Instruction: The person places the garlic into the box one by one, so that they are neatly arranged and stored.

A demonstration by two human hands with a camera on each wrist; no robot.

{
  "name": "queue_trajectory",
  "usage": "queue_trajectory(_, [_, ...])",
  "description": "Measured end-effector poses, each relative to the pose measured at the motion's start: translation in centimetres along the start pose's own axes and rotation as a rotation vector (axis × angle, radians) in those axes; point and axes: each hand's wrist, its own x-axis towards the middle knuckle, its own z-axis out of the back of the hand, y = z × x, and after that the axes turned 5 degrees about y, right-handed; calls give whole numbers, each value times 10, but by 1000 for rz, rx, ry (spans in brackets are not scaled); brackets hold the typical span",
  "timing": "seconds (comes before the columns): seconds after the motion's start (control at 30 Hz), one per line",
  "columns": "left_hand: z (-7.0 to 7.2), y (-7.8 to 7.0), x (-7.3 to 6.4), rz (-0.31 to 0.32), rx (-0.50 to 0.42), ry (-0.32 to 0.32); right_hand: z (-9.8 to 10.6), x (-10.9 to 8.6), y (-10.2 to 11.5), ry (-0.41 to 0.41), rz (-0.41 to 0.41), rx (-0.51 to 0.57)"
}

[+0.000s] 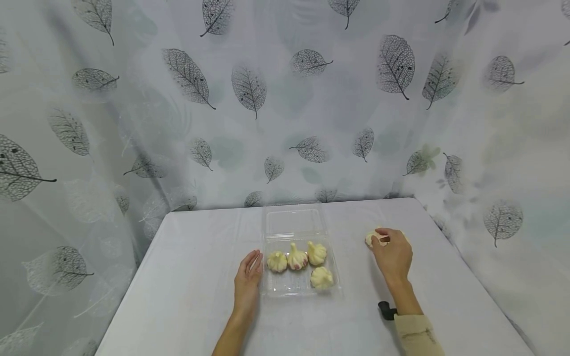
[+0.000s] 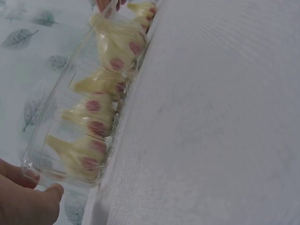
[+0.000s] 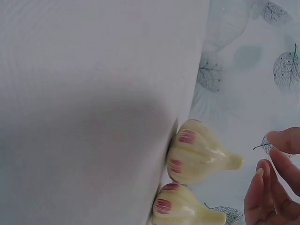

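A clear plastic clamshell box [image 1: 285, 287] stands on the table with its lid [image 1: 294, 217] folded back. Inside it sit several garlic bulbs [image 1: 297, 258], pale with pinkish patches. My left hand [image 1: 247, 284] lies along the box's left wall, fingers nearly straight; its thumb and a fingertip [image 2: 55, 190] are at the box's corner in the left wrist view. Over at the right, my right hand [image 1: 394, 254] hovers at more garlic on the table. Two bulbs, a nearer one [image 3: 201, 152] and another [image 3: 180, 206], show in the right wrist view, apart from its loosely bent fingers [image 3: 255, 194].
A white cloth covers the table [image 1: 196, 262]. Behind it and along both sides hangs a leaf-print curtain [image 1: 285, 109]. A small black piece [image 1: 386, 310] shows beside my right wrist, above a beige sleeve [image 1: 417, 333].
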Motion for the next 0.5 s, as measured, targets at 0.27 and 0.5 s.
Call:
queue_trajectory(0.27, [0, 0, 0, 1, -11, -8, -6, 7, -8, 52, -93, -28])
queue_trajectory(0.5, [0, -1, 0, 2, -12, -13, -9, 11, -13, 74, -103, -39])
